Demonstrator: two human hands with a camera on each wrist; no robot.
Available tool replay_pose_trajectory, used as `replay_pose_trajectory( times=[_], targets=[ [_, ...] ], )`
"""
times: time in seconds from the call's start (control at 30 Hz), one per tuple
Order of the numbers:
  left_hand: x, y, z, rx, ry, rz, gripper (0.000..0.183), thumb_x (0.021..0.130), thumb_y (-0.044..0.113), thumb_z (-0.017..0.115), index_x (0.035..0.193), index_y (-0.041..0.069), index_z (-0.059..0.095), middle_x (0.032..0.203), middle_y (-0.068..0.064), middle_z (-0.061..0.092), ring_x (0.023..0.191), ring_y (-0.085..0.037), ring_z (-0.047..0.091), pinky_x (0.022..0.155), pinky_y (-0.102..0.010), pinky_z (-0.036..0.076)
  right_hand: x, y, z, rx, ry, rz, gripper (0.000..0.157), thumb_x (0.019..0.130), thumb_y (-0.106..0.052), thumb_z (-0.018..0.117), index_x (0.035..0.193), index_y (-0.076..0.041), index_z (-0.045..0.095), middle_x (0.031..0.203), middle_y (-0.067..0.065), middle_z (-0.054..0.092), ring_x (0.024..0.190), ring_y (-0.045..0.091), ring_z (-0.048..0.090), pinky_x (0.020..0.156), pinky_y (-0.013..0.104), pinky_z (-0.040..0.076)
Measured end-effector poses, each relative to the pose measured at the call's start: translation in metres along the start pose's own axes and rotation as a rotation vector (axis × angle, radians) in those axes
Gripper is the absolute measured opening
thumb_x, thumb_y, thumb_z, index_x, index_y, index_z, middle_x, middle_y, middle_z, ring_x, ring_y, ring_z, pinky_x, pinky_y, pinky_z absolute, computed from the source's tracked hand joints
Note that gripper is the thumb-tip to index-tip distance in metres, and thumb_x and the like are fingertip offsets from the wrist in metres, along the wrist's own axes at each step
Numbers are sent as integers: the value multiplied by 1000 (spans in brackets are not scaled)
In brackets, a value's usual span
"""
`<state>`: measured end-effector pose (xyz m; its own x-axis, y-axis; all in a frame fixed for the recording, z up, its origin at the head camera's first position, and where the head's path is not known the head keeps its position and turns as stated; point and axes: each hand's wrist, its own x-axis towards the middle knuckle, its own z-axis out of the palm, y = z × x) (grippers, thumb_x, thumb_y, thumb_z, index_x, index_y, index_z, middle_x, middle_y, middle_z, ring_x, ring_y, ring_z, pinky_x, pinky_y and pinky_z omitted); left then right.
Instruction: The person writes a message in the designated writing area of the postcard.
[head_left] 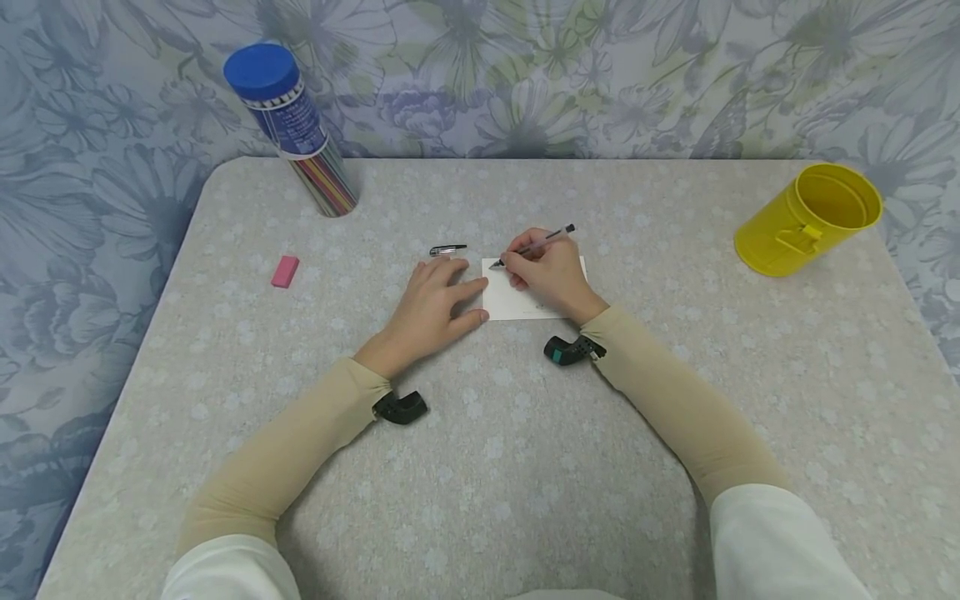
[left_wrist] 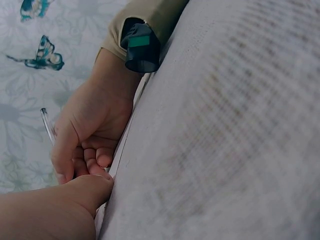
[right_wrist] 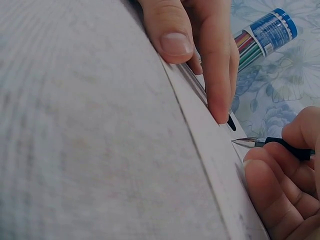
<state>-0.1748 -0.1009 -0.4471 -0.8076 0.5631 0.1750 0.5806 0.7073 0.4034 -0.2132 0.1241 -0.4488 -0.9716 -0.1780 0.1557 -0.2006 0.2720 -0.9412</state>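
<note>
In the head view my right hand (head_left: 553, 271) pinches a pen (head_left: 542, 242) with a dark grip, its tip at the upper left part of a small white sheet of paper (head_left: 517, 305). The right wrist view shows the pen's tip (right_wrist: 240, 142) at the paper's surface; whether it touches I cannot tell. My left hand (head_left: 431, 310) lies flat with fingers spread, thumb and fingertips on the paper's left edge. A black and clear pen cap (head_left: 448, 249) lies just beyond the left fingers. The right hand hides part of the paper.
A pink eraser (head_left: 285, 272) lies to the left on the table (head_left: 480, 467). At the back left stands a clear tube of coloured pencils with a blue lid (head_left: 262, 72). A yellow canister (head_left: 783, 229), its top uncovered, stands at the right. Patterned wallpaper (head_left: 517, 83) rises behind the table.
</note>
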Motion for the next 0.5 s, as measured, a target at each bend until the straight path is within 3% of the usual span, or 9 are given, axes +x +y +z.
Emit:
replay_pose_trajectory(
  times=[0.5],
  targets=[
    [0, 0, 0, 1, 11, 6, 50, 94, 38, 72, 136, 11, 67, 147, -24, 52, 144, -49, 39, 116, -72, 27, 0, 1, 0, -11, -5, -10, 11, 93, -10, 70, 87, -1, 69, 65, 11, 68, 51, 10, 63, 52, 22, 53]
  ],
)
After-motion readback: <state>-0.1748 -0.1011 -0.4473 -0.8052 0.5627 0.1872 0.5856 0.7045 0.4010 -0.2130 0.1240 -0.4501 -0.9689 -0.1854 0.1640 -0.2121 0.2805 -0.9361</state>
